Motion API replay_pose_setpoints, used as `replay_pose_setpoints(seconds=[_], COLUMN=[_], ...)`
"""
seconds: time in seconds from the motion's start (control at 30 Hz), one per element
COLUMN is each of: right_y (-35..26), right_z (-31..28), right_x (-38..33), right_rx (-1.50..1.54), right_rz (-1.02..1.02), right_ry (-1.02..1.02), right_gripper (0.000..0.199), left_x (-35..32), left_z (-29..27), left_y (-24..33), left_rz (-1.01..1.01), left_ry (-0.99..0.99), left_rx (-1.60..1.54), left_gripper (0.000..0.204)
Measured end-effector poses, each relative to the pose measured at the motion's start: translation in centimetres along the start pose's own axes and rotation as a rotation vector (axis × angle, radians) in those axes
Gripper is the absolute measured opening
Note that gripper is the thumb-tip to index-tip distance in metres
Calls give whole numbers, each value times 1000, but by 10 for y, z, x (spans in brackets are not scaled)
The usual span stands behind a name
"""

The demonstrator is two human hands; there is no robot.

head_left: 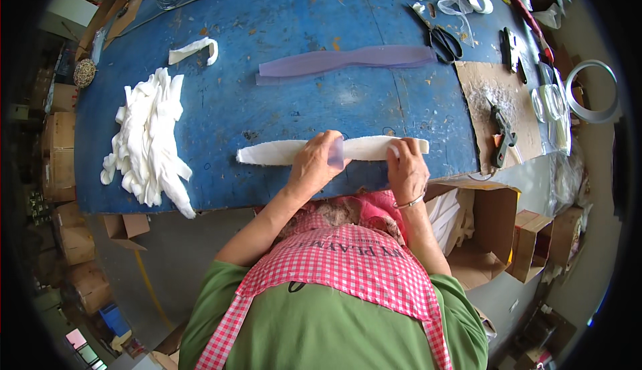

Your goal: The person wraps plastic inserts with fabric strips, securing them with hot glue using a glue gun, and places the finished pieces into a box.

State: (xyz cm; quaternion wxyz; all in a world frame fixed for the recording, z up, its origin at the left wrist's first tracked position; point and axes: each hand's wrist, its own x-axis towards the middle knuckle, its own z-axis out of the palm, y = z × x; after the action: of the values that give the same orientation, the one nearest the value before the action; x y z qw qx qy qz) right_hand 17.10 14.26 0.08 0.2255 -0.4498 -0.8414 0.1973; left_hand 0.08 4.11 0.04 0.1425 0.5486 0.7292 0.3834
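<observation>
A long white fabric strip (pixel 267 152) lies crosswise near the front edge of the blue table (pixel 221 116). My left hand (pixel 314 166) is closed around its middle, with a bit of translucent purple plastic (pixel 336 152) showing at the thumb. Toward the strip's right end, my right hand (pixel 407 176) pinches the fabric with bent fingers. Farther back rests a stack of purple plastic strips (pixel 348 59) of similar shape. To the left are a heap of white fabric strips (pixel 147 136) and one curled white strip (pixel 194 50).
Black scissors (pixel 445 43) lie beyond the purple stack. On the right, a cardboard sheet (pixel 475 96) carries dark-handled snips (pixel 503 144). A grey ring (pixel 592 90) and clear tape rolls (pixel 552 102) sit at the right edge. An open carton (pixel 491 229) stands below the table's front right.
</observation>
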Motion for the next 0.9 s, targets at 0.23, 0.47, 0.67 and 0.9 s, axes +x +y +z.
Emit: replay_pose_setpoints(seconds=[0.23,0.47,0.67,0.9], right_y=[57,222,262,189], right_z=[-18,-69,-114,-101], right_x=[12,20,35,36], right_rx=[-134,-555,-126,893], right_rz=[80,571,612,494], right_ry=[261,533,305,469], right_gripper=[20,40,34,21], left_x=[0,-1,-1,-1], left_z=[-3,-2,-2,-1], left_y=[-2,-3,-3,-4], left_rz=[-122,-32,-52,-61], left_ry=[-98,-65,-79,-66], left_rx=[-128,-85,-135,-99], left_gripper=[40,38,38,38])
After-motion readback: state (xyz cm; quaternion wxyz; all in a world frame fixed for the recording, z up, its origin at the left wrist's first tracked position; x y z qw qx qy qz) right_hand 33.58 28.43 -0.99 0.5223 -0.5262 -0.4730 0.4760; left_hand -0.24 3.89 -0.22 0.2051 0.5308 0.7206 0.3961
